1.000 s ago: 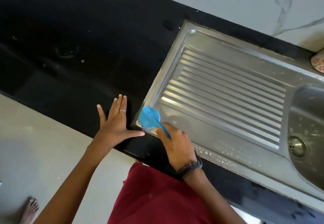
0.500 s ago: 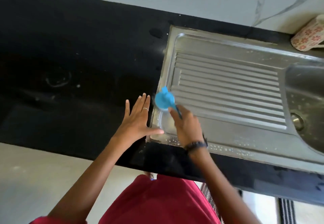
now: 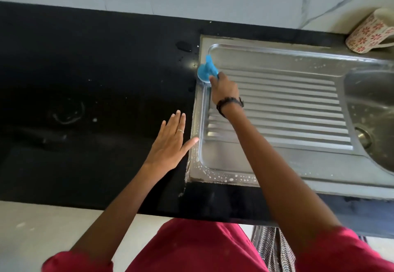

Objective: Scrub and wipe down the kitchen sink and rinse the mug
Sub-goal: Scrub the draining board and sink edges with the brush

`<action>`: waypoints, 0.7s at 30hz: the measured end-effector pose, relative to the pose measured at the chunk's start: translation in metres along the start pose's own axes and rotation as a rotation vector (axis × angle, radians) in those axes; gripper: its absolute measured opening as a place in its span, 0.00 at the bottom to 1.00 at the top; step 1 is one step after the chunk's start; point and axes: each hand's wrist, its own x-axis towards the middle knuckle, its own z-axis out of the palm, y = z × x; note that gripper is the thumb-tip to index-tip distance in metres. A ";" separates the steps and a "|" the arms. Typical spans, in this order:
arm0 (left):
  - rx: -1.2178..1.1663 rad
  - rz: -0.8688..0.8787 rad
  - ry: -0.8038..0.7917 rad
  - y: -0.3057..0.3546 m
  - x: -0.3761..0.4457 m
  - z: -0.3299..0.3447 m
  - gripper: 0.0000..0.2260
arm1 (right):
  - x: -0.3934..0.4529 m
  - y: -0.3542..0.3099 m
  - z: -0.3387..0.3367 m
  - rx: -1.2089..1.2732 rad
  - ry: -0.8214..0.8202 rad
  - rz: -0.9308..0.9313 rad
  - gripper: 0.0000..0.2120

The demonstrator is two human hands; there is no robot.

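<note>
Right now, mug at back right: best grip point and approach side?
Judging by pose, take the mug around its flowered body, coming from the front over the sink. It lies tilted, its handle running off frame right, so the body is the only fully visible, reachable part.

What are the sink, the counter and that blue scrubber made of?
Sink: looks like brushed stainless steel, grey with ridges and soft reflections. Counter: probably polished black stone, dark and glossy. Blue scrubber: likely plastic, with a matte uniform colour and a moulded shape.
</note>
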 end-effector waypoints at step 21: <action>0.001 -0.020 0.082 -0.023 0.069 -0.025 0.24 | 0.047 -0.010 0.008 -0.078 0.035 -0.002 0.17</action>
